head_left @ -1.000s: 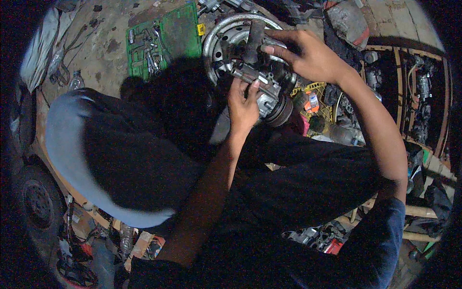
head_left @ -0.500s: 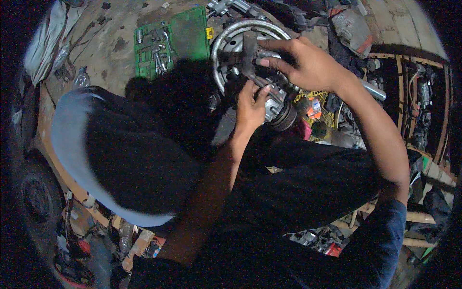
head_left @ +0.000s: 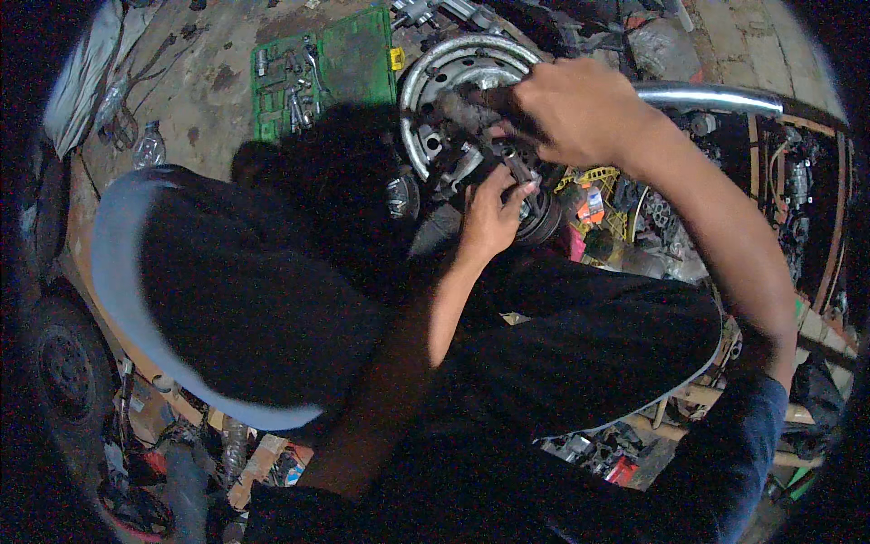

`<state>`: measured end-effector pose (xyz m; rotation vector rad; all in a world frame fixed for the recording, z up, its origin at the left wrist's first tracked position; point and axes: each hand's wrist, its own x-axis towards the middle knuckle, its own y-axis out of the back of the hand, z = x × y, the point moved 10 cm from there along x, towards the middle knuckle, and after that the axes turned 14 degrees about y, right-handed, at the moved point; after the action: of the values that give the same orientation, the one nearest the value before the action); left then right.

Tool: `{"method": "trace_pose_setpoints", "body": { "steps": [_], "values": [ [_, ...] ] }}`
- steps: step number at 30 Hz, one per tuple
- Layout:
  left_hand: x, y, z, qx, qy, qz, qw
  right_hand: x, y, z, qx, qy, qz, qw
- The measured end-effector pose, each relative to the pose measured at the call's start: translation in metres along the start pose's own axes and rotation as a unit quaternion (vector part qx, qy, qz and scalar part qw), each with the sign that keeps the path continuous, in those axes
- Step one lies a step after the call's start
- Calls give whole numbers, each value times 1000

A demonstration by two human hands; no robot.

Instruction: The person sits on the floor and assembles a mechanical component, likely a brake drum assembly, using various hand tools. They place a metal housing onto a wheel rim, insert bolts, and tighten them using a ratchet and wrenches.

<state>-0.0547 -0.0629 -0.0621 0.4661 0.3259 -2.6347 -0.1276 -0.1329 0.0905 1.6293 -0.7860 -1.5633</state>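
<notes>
A grey metal machine part with a pulley (head_left: 535, 213) rests on a steel wheel rim (head_left: 426, 82) lying on the ground. My left hand (head_left: 489, 218) reaches up from below, and its fingertips pinch the top of the part beside the pulley. Above the rim, my right hand (head_left: 580, 109) is closed around a dark tool handle (head_left: 480, 95) whose end pokes out to the left. A shiny metal pipe (head_left: 716, 95) runs right from behind that wrist. I cannot tell whether pipe and handle are joined.
An open green socket case (head_left: 322, 72) lies left of the rim, a plastic bottle (head_left: 149, 145) further left. A yellow crate (head_left: 594, 177) and cluttered wooden shelves (head_left: 797, 199) stand on the right. A tyre (head_left: 63, 372) sits at lower left. A dark, pale-rimmed shape (head_left: 118, 272) fills the left.
My right hand has lifted and swung right above the rim, and the shiny pipe has come into view behind it. My left hand stays on the part, shifted slightly down.
</notes>
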Motion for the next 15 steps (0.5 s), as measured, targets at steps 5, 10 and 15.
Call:
{"method": "trace_pose_setpoints", "body": {
  "steps": [5, 10, 15],
  "values": [
    [3, 15, -1, -194, 5, 38, 980, -6, 38, 9, 105, 10, 205, 973],
    [12, 22, -5, -177, 3, 30, 984, -16, 29, 11, 186, -37, 163, 968],
    [10, 14, 1, -220, 19, 2, 975, -23, 16, 12, 162, -49, 161, 972]
  ]
}}
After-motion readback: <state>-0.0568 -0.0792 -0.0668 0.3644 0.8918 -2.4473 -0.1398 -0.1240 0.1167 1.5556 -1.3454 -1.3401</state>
